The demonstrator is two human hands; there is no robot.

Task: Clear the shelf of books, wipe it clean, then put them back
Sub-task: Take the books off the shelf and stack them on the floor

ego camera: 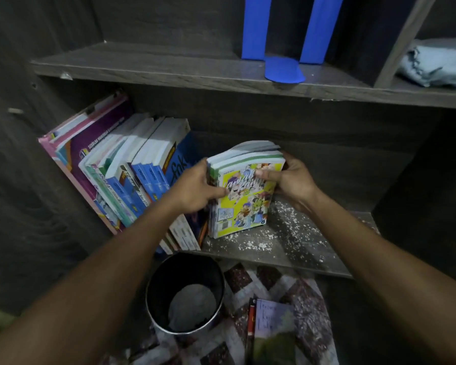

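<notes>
Bundle: a small stack of thin paperback comics (244, 196), the front one yellow-covered with cartoon figures, is held as one block.
Where: the stack stands upright on the dark wood-grain lower shelf board (300, 241), its foot on the board, just right of the leaning row of white and blue paperbacks (132, 175).
Handling: the stack is judged light but floppy. The top edges are seen to bow towards the far side, and glossy covers are likely to slide over one another.
Where to hold: both side edges are best squeezed inward, with a thumb laid across the front cover, so that no inner book slips out.
Left hand (195, 191): it is closed on the stack's left edge, thumb pressed on the front cover; the fingers are hidden behind.
Right hand (292, 180): it is curled round the right edge, thumb flat on the cover, fingers wrapped to the back.
Shelf surface: white specks (287, 233) are scattered over the bare board on the right, so wiping is judged not yet done.
Near side: a black round bucket (156, 291) with a grey cloth (192, 306) inside stands below the shelf.
</notes>
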